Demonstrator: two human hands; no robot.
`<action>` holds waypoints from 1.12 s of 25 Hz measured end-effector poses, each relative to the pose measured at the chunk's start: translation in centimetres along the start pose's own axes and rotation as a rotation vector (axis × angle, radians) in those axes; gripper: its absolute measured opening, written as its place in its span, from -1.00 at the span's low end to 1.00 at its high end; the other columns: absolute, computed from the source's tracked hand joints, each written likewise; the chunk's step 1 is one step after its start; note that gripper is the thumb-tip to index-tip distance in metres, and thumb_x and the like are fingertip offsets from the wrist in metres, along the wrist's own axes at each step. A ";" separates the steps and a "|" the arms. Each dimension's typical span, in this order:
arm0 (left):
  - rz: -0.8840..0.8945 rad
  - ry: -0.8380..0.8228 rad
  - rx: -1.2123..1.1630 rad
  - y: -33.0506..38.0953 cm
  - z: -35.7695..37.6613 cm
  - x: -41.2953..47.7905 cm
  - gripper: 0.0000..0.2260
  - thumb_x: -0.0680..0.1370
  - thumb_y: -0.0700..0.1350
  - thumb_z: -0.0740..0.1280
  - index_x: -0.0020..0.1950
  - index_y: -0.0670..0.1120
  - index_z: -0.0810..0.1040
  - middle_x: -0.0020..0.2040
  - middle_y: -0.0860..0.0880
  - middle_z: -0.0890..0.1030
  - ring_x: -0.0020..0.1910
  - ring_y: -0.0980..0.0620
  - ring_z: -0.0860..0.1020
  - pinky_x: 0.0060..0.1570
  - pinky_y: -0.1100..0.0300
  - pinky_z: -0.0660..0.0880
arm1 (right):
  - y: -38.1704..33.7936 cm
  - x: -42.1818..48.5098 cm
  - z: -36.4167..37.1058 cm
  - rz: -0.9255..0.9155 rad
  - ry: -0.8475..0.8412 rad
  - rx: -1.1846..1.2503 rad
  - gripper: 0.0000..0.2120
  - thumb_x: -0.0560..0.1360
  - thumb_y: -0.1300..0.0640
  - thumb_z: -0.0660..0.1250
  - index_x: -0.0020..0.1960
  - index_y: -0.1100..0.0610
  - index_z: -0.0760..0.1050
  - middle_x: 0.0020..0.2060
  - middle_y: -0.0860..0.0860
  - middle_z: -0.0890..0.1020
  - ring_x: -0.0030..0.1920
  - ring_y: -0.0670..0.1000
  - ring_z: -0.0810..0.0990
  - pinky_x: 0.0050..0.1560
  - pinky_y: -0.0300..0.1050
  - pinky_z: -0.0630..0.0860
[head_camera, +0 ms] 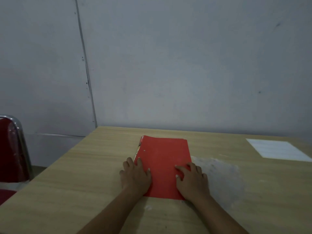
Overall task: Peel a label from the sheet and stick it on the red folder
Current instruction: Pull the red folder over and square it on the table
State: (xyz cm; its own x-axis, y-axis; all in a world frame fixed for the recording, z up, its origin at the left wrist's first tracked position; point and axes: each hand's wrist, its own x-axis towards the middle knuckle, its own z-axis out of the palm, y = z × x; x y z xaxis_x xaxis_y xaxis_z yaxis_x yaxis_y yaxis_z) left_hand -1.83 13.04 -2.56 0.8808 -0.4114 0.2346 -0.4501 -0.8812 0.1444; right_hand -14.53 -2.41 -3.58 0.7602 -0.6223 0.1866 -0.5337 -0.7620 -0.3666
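a red folder [163, 164] lies closed and flat on a light wooden table [84, 174], near the middle, its long side running away from the person. a strip of printed colour shows along its left edge. both of the person's bare hands rest on the near half of the folder. the left hand [135, 175] lies palm down over the folder's left edge, fingers spread, some on the red cover and some on the table; it grasps nothing. the right hand [192, 179] lies palm down over the right edge, fingers loosely extended and pointing inward across the cover; it also grasps nothing. a white label sheet [278, 150] lies flat at the far right of the table, well apart from the folder and from both hands. a pale scuffed patch [217, 166] marks the table just right of the folder. a grey wall [185, 65] stands behind the table. a red chair [11, 149] with a chrome frame stands at the left.
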 end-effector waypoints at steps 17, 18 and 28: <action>0.110 0.035 0.026 1.8 0.1 -2.4 -0.43 0.59 0.17 0.04 0.49 -0.13 0.31 0.29 -0.16 0.44 0.25 -0.14 0.39 0.20 -0.03 0.36 | 2.1 -2.5 -1.1 0.014 0.029 -0.029 -0.52 0.54 -0.27 0.10 0.42 -0.19 0.36 0.47 0.02 0.30 0.45 0.08 0.24 0.42 0.08 0.21; 0.115 0.042 0.018 1.8 0.1 -2.4 -0.44 0.59 0.17 0.05 0.48 -0.14 0.32 0.29 -0.16 0.44 0.24 -0.14 0.40 0.22 -0.02 0.36 | 2.1 -2.5 -1.2 0.016 0.026 -0.031 -0.52 0.54 -0.27 0.10 0.42 -0.19 0.36 0.47 0.02 0.30 0.45 0.08 0.24 0.42 0.09 0.20; 0.149 0.047 -0.013 2.1 0.3 -2.4 -0.52 0.61 0.12 0.07 0.42 -0.12 0.40 0.35 -0.16 0.39 0.23 -0.12 0.44 0.19 -0.01 0.42 | 2.2 -2.7 -1.0 0.004 0.029 -0.036 -0.52 0.55 -0.27 0.08 0.43 -0.18 0.35 0.47 0.03 0.30 0.44 0.10 0.24 0.42 0.10 0.22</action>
State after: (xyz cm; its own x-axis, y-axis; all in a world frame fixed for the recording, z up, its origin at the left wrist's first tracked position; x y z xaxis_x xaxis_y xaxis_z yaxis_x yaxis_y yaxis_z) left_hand -4.82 12.13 -3.07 0.7962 -0.5260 0.2991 -0.5776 -0.8079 0.1168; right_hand -18.12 -2.61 -3.93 0.7473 -0.6299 0.2116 -0.5504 -0.7652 -0.3341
